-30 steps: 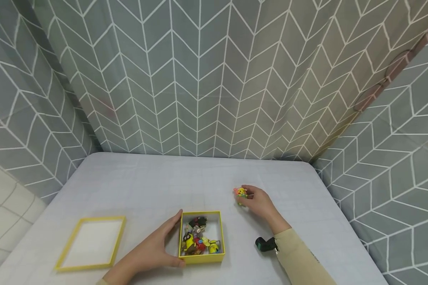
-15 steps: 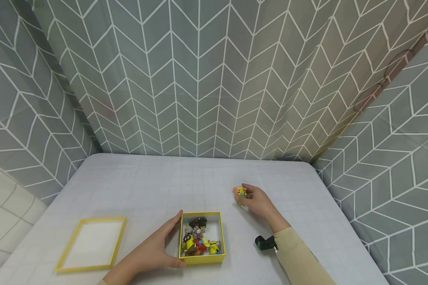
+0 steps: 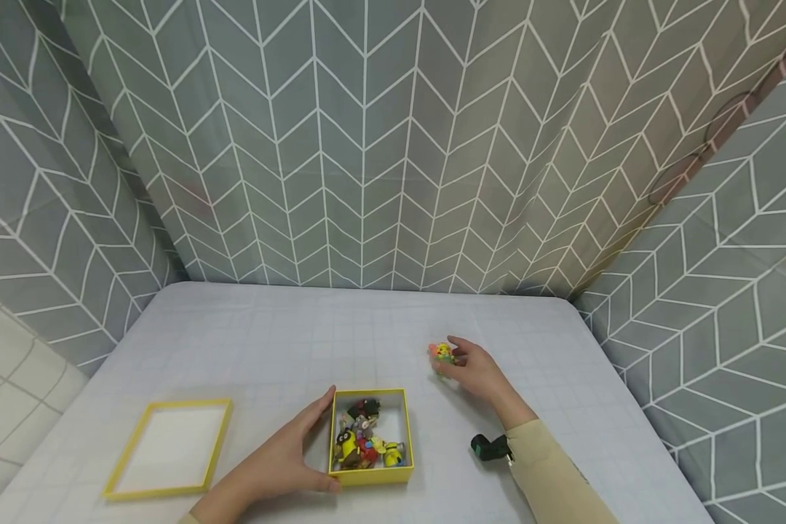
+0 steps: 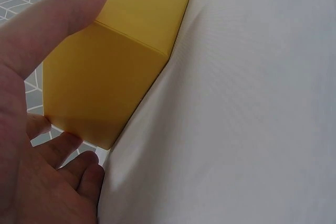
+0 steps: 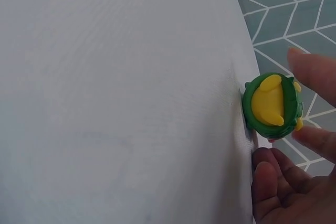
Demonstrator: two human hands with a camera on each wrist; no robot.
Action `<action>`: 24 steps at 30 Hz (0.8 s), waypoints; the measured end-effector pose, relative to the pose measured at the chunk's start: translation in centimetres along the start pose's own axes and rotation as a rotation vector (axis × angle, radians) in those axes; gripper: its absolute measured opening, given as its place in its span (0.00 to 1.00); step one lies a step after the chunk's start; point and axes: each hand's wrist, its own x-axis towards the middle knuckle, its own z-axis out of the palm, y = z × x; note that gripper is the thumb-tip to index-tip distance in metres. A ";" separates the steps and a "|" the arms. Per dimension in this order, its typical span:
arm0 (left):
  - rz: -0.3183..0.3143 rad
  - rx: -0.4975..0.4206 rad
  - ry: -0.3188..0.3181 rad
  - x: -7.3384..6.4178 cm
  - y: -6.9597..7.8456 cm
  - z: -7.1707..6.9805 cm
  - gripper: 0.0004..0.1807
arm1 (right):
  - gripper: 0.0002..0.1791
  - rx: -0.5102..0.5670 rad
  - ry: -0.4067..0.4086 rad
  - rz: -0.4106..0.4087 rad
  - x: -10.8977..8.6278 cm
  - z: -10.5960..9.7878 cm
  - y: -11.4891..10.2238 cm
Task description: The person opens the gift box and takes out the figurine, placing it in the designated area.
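Observation:
My left hand (image 3: 282,466) grips the left side of a yellow open-topped box (image 3: 370,477), thumb at its near wall and fingers at the far corner. Several small toy figurines (image 3: 367,444) lie inside it, mostly to the left and front. In the left wrist view, the thumb overlaps the box's yellow wall (image 4: 105,77). Farther right, a small toy figurine (image 3: 442,353) with a yellow head stands on the table beside my right hand (image 3: 477,372). The right wrist view shows its green and yellow body (image 5: 270,106) between spread fingers, the thumb clear of it.
A yellow-rimmed white box lid (image 3: 170,447) lies at the left of the white-covered table (image 3: 288,327). Near the right sleeve is a black object (image 3: 489,447) at the wrist. Grey patterned curtains (image 3: 380,145) enclose the back and sides.
The right hand's fingers have spread a little and drawn slightly away from the figurine, which stays in place. The left hand and the box have not moved.

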 end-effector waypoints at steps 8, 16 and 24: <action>0.009 0.024 0.014 -0.2 -0.1 -0.1 0.75 | 0.42 0.033 0.029 0.056 -0.6 -0.7 -0.4; 0.012 0.061 0.029 -0.6 -0.4 -0.1 0.76 | 0.39 0.042 0.076 0.014 -1.6 -0.7 -0.7; 0.018 0.054 0.032 -0.4 -0.2 0.0 0.75 | 0.34 0.045 0.109 -0.085 -3.0 -0.7 -1.7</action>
